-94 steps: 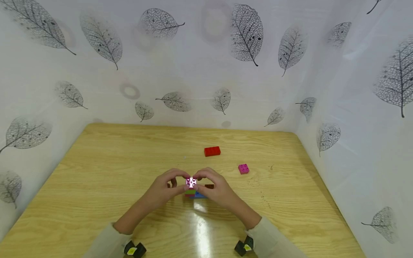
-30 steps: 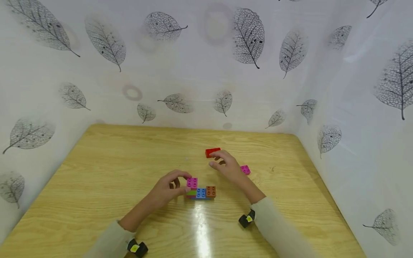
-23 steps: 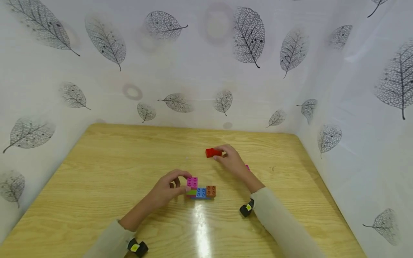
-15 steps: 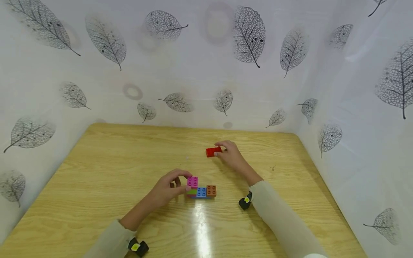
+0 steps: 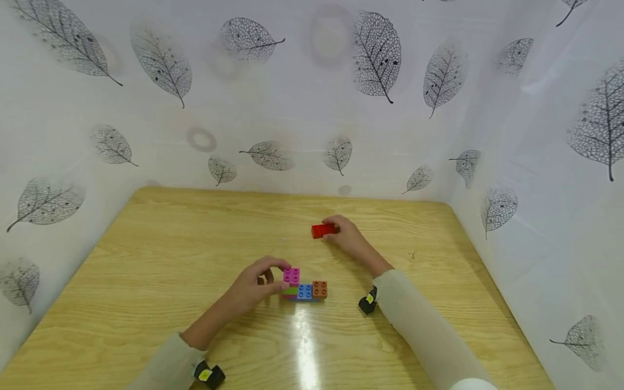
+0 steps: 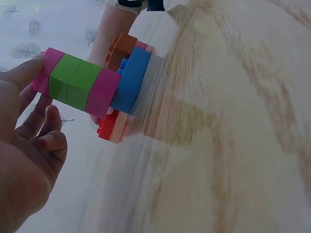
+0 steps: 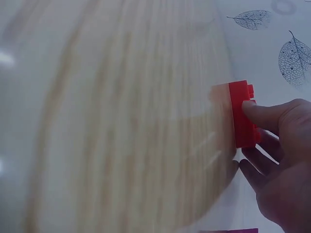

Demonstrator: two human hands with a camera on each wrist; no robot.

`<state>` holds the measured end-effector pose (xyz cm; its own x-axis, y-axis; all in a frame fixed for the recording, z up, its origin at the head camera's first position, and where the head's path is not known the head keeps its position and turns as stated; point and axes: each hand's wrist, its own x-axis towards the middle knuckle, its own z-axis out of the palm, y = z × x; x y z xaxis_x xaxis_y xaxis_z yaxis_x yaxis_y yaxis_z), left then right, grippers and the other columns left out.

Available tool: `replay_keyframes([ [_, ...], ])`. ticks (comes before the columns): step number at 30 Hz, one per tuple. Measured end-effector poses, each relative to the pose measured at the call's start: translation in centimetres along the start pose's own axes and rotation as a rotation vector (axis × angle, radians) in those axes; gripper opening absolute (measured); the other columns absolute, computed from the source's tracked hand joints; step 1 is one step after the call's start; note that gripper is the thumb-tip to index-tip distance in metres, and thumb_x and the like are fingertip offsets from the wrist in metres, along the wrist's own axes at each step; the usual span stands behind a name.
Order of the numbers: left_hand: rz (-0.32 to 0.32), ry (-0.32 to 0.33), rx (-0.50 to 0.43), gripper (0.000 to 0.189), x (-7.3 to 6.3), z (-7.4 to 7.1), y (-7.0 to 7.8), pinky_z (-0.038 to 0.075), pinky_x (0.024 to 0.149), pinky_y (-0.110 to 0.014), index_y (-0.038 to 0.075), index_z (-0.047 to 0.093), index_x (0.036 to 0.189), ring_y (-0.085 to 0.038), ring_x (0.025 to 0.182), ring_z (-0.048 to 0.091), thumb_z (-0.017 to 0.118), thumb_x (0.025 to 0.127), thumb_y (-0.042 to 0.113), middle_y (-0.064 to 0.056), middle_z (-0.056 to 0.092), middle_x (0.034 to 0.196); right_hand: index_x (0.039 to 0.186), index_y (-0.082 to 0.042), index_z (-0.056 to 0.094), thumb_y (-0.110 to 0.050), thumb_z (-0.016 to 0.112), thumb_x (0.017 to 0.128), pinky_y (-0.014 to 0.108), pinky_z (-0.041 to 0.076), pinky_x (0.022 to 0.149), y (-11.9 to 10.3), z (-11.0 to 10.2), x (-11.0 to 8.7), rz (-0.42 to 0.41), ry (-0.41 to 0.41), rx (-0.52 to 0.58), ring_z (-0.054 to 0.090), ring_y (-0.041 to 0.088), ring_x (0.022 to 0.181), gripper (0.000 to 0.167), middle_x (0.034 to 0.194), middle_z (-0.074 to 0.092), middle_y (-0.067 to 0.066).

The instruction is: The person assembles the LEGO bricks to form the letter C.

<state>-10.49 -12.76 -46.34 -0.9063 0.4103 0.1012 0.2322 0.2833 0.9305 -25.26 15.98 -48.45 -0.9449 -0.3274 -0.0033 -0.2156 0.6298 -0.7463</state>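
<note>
The red block [image 5: 319, 231] sits on the counter [image 5: 195, 227], beyond the stack [image 6: 83, 85] and well apart from it. The right hand [image 5: 347, 235] pinches it near its right end, fingers only as far apart as the block is wide. That off-centre hold could let the free end dip or twist loose if the block is raised.

The left hand [image 5: 253, 284] pinches the top pink block [image 5: 291, 275], at the head of a narrow column standing on one end of a blue base [image 6: 132, 80]. A sideways tug there could pop a joint or tip the stack; I cannot tell how firmly the pieces are pressed together.

A loose pink block [image 7: 233, 231] lies partly in the right wrist view; a low forearm could knock it away.
</note>
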Motion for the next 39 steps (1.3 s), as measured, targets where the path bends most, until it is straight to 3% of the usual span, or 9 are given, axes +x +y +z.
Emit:
replay_keyframes([
  [6,-0.012,0.001,-0.005,0.035,-0.1,0.0,0.1,0.049,0.064,-0.027,0.023,0.064,0.127,-0.018,0.087,0.055,0.073,0.094,0.03,0.002,0.063,0.118,0.134,-0.005,0.06,-0.008,0.071,0.093,0.05,0.04,0.112,-0.2,0.2,0.1,-0.001,-0.005,-0.051,0.051,0.034,0.132,0.042,0.139,0.056,0.015],
  [15,-0.014,0.0,0.006,0.035,-0.1,0.0,0.2,0.049,0.064,-0.026,0.022,0.064,0.127,-0.018,0.087,0.055,0.073,0.094,0.029,0.001,0.063,0.118,0.127,-0.009,0.064,-0.013,0.072,0.093,0.048,0.045,0.107,-0.6,0.3,-0.6,-0.018,0.022,-0.028,0.056,0.03,0.124,0.035,0.132,0.059,0.011],
  [22,-0.015,-0.001,-0.004,0.038,0.0,0.0,0.3,0.049,0.065,-0.026,0.017,0.064,0.129,-0.018,0.087,0.055,0.073,0.094,0.029,0.001,0.063,0.12,0.123,-0.01,0.067,-0.017,0.074,0.093,0.046,0.05,0.099,-2.0,0.4,-2.7,-0.056,0.037,0.022,0.059,0.026,0.114,0.032,0.128,0.062,0.008],
  [28,-0.031,0.011,0.001,0.036,0.0,0.0,0.3,0.05,0.063,-0.027,0.025,0.064,0.127,-0.018,0.086,0.056,0.074,0.093,0.032,0.004,0.064,0.121,0.12,-0.012,0.068,-0.017,0.073,0.094,0.044,0.051,0.101,-3.6,0.6,-4.2,-0.111,0.04,0.042,0.06,0.024,0.115,0.027,0.125,0.063,0.006],
  [34,-0.028,0.008,-0.003,0.039,0.0,0.0,0.1,0.05,0.064,-0.027,0.02,0.064,0.129,-0.019,0.087,0.056,0.073,0.093,0.031,0.003,0.063,0.121,0.114,-0.015,0.07,-0.018,0.074,0.093,0.046,0.051,0.101,-4.9,0.5,-5.9,-0.154,0.046,0.084,0.06,0.023,0.116,0.022,0.122,0.063,0.003],
  [39,-0.016,0.006,-0.005,0.036,0.0,0.0,0.0,0.049,0.062,-0.026,0.023,0.064,0.128,-0.019,0.086,0.055,0.073,0.094,0.029,0.001,0.063,0.121,0.115,-0.016,0.07,-0.021,0.072,0.095,0.043,0.052,0.102,-5.6,0.4,-7.9,-0.218,0.072,0.165,0.061,0.022,0.117,0.02,0.122,0.063,0.002],
])
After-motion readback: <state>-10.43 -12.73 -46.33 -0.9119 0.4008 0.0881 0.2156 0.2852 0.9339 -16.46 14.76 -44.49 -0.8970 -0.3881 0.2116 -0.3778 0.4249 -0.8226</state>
